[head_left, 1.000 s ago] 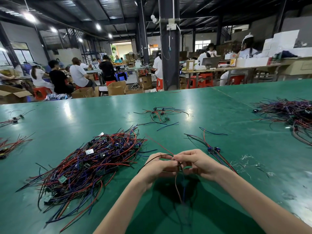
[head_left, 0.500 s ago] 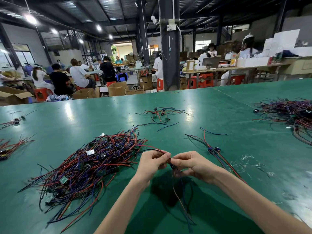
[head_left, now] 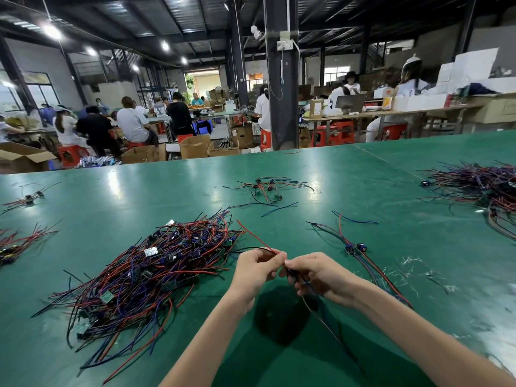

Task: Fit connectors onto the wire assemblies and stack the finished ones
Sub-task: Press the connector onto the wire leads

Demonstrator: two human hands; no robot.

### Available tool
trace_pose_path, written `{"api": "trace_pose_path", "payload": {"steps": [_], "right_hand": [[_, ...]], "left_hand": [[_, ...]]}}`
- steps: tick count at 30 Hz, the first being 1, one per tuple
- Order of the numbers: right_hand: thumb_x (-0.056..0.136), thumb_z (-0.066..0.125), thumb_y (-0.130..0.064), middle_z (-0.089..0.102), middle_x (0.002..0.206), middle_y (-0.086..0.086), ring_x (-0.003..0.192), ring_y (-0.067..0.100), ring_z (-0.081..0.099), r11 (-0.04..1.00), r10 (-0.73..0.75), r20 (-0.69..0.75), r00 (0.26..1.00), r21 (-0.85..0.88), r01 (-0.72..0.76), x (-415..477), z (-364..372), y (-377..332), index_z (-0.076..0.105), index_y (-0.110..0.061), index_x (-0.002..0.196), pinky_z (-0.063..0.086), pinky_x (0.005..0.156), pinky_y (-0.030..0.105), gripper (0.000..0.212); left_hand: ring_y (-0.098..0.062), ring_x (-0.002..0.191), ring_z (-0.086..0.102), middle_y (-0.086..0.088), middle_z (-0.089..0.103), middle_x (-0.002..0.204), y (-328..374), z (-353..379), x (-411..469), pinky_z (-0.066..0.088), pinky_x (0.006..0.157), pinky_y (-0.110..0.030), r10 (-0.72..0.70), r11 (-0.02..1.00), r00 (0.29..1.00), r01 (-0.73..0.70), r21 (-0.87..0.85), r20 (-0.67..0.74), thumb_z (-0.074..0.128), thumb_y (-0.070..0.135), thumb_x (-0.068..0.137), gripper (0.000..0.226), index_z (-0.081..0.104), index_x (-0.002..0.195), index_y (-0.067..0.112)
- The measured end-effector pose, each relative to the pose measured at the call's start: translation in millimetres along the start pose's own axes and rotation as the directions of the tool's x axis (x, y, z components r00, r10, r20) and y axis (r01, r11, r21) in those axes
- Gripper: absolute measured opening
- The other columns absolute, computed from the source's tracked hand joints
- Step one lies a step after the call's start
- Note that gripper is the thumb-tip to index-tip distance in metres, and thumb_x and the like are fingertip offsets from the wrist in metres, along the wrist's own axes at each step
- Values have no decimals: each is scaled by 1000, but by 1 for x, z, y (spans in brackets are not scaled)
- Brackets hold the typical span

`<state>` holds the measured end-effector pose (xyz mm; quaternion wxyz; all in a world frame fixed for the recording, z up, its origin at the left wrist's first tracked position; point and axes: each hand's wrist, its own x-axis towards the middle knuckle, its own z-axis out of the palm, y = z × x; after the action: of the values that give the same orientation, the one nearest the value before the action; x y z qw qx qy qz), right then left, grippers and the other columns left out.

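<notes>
Compared with half a second ago, the two hands are being brought closer together: the gap then showing between the fingertips is being closed, and the trailing wires are being swung further toward the right forearm. The left hand [head_left: 255, 270] is being held narrow, with thumb and forefinger curled and pinching the wire assembly [head_left: 258, 238] where its red and black leads run out up-left over the pile. The right hand [head_left: 321, 277] is likewise being kept curled, its fingertips pinching the same assembly at a small dark blue connector [head_left: 292, 272]. The connector is being mostly hidden by the fingers, so whether it is seated cannot be told. The assembly is being held just above the green table [head_left: 349, 191], directly in front of the person, with its thin red, blue and black wires hanging blurred below the right hand. Just to the left, a large tangled pile of wires [head_left: 145, 272] with small boards is lying on the table. To the right, a few laid-out assemblies [head_left: 355, 248] with blue connectors are lying stretched out. Further off, a small cluster [head_left: 268, 188] and a heap [head_left: 480, 188] at the far right are lying.
</notes>
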<state>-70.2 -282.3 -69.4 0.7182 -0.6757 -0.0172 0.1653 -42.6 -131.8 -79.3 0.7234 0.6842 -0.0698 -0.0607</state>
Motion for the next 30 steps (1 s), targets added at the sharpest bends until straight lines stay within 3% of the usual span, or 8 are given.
{"api": "trace_pose_path", "payload": {"steps": [4, 7, 10, 12, 16, 18, 22, 30], "right_hand": [[91, 54, -10, 58, 66, 9, 58, 15, 53, 1000, -18, 43, 999, 17, 17, -2, 2, -2, 68, -1, 80, 51, 55, 26, 20], [92, 51, -9, 58, 64, 8, 59, 18, 51, 1000, -19, 51, 999, 5, 19, -3, 3, -2, 70, -2, 78, 51, 55, 27, 24], [95, 46, -11, 58, 64, 7, 59, 18, 50, 1000, -2, 46, 999, -3, 2, -4, 2, -2, 68, 1, 85, 51, 56, 27, 26], [96, 43, -13, 58, 66, 6, 61, 18, 50, 1000, 12, 53, 999, 8, -12, -4, 2, -2, 66, 2, 91, 51, 58, 28, 29], [95, 41, -13, 58, 69, 7, 60, 16, 51, 998, 37, 56, 998, 51, -40, -4, 3, -3, 66, 1, 90, 52, 59, 30, 29], [94, 42, -10, 58, 71, 8, 58, 16, 53, 998, 20, 46, 999, 55, -22, -5, 3, -3, 65, -1, 86, 53, 60, 31, 26], [92, 43, -3, 58, 69, 9, 55, 18, 54, 999, -30, 42, 999, 38, 28, -6, 2, -2, 65, -4, 83, 55, 63, 35, 24], [93, 53, -8, 59, 66, 10, 53, 18, 55, 996, -69, 2, 998, 64, 69, -3, 2, 0, 68, -4, 77, 57, 60, 36, 22]], "left_hand": [[-12, 48, 53, -2, 60, 57, 1, 0, 0, 50, 60, -23, -86, 982, 996, 91, -163, 35, 60, 16, 91, 23, 65, 71, 5], [-15, 48, 52, -10, 59, 62, 2, 0, -2, 49, 56, -22, -72, 985, 997, 76, -153, 32, 61, 16, 90, 23, 66, 71, 4], [-21, 62, 44, -17, 50, 73, 2, 1, -3, 41, 70, -36, -34, 991, 999, 34, -128, -1, 63, 13, 88, 21, 68, 70, 4], [-20, 61, 42, -12, 48, 66, 2, 1, -3, 39, 75, -40, -24, 992, 999, 21, -126, -23, 64, 12, 88, 18, 68, 73, 2], [-19, 54, 43, -3, 44, 52, 1, 1, -1, 44, 69, -36, 15, 993, 998, -21, -115, -57, 64, 10, 87, 17, 66, 76, -1], [-15, 51, 46, -1, 44, 51, 0, 1, 0, 50, 61, -27, 24, 991, 998, -32, -128, -63, 65, 10, 87, 16, 66, 78, -2], [-7, 51, 46, 5, 50, 51, -1, 0, 1, 43, 57, -19, 43, 996, 996, -49, -69, -81, 67, 12, 86, 12, 67, 77, 4], [-7, 51, 46, 4, 52, 54, 1, -1, 0, 42, 57, -19, 48, 995, 996, -55, -85, -81, 68, 12, 85, 12, 66, 74, 7]]}}
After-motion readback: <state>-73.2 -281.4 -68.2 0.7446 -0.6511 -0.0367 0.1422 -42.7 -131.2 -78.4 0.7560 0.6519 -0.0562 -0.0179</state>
